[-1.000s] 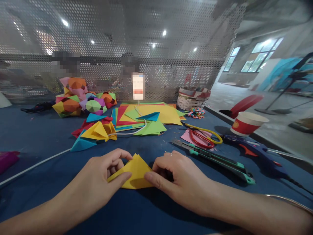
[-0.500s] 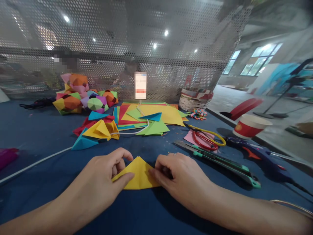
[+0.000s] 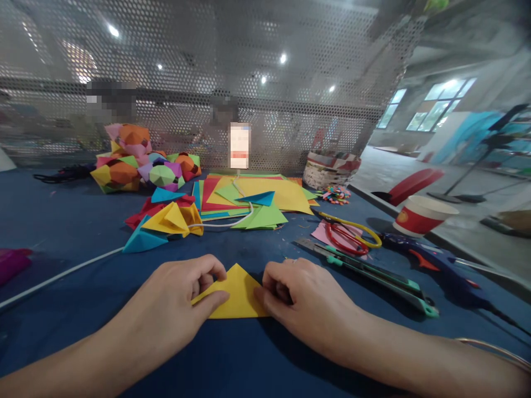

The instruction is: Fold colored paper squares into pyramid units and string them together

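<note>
Found the yellow folded paper [image 3: 237,296] lying flatter than a second ago, with its near edge now straight against the blue table [image 3: 83,260]. Found the right hand [image 3: 305,301] drawn in as well, forefinger no longer stretched across the sheet but curled at its right edge.

Located the paper at the near centre of the table, between both hands, point facing far.

Recorded the left hand [image 3: 176,301] palm down, thumb pressed flat on the near left corner, other fingers curled narrow over the left slope. Recorded the right hand palm down, knuckles raised, fingers bunched tight, tips touching the right corner. Cannot tell whether any tip sits beneath a flap. No lifting seen; pinning by both.

Judged the paper very light and thin, stiffer along its doubled layers. Likely to slide on the table unless pinned, and to crease or tear under careless pressure. Judged best hold at the corners and along the folded edges, with flat pads rather than nails.

Noted to the right, apart from the hands: utility knife [image 3: 373,275], scissors [image 3: 350,232], glue gun [image 3: 435,265], paper cup [image 3: 421,216]. Noted farther off: coloured sheets [image 3: 282,193] and folded paper units [image 3: 166,221].
</note>
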Motion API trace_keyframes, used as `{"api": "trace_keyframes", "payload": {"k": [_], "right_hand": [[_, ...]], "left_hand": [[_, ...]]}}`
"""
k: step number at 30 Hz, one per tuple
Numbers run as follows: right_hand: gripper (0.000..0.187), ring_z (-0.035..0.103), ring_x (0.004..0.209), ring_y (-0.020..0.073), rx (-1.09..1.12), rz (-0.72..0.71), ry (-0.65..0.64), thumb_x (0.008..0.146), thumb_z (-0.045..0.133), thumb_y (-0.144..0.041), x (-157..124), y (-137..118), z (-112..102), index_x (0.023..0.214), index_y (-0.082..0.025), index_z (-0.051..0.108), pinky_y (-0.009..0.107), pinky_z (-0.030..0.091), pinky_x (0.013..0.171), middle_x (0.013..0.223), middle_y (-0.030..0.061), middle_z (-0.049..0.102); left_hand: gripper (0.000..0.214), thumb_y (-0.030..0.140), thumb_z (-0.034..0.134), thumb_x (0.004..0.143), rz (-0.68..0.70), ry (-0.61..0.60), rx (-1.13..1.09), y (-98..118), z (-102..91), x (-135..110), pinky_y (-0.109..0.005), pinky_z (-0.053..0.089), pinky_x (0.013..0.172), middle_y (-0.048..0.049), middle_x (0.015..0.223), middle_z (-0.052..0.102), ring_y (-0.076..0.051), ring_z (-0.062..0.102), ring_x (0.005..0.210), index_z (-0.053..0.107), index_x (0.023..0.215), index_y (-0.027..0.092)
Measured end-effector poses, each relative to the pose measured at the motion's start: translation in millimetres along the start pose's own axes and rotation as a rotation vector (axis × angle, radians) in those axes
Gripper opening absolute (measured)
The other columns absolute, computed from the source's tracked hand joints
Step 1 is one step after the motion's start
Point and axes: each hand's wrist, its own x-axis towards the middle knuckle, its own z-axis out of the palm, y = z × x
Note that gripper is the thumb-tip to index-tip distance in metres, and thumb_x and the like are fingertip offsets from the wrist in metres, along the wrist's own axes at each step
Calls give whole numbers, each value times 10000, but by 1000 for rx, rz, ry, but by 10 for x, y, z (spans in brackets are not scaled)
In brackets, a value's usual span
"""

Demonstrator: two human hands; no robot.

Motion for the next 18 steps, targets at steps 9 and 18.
{"api": "trace_keyframes", "payload": {"k": [9, 18], "right_hand": [[250, 464, 673, 149, 7, 3, -11, 944, 693, -157, 14, 4, 3, 750, -212, 546, 294, 265, 675, 643, -49, 488], [222, 463, 662, 151, -18, -18, 0, 973, 694, -186, 9, 22, 29, 775, -211, 595, 296, 256, 660, 653, -44, 501]], "left_hand": [[233, 407, 607, 892, 124, 34, 58, -19, -15, -31, -275, 383, 567, 32, 664, 669, -157, 590, 589, 697, 746, 249], [352, 81, 430, 1015, 602, 138, 241, -91, 32, -180, -275, 535, 830, -23, 1102, 722, -175, 699, 948, 735, 988, 254]]}}
